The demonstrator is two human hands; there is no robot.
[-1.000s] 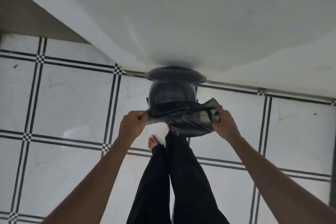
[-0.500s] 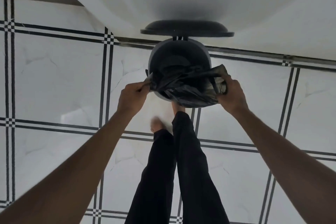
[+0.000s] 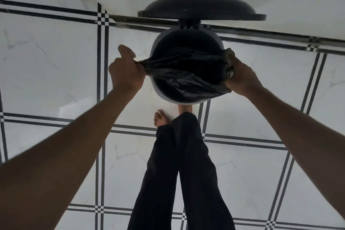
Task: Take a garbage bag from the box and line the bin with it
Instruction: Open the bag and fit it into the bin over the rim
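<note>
The garbage bag [image 3: 186, 75], thin, black and glossy with many wrinkles, is stretched across the round mouth of the bin [image 3: 158, 90]. The left hand [image 3: 126, 73] has its grip clamped on the bag's left edge, the right hand [image 3: 240, 74] on the right edge. The bin's round dark lid [image 3: 201, 10] stands open. The floor [image 3: 56, 61] is smooth white tile with black lines. No writing can be read.

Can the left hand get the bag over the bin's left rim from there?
Probably yes: the left hand grips the bag just outside the bin rim, nothing between.
</note>
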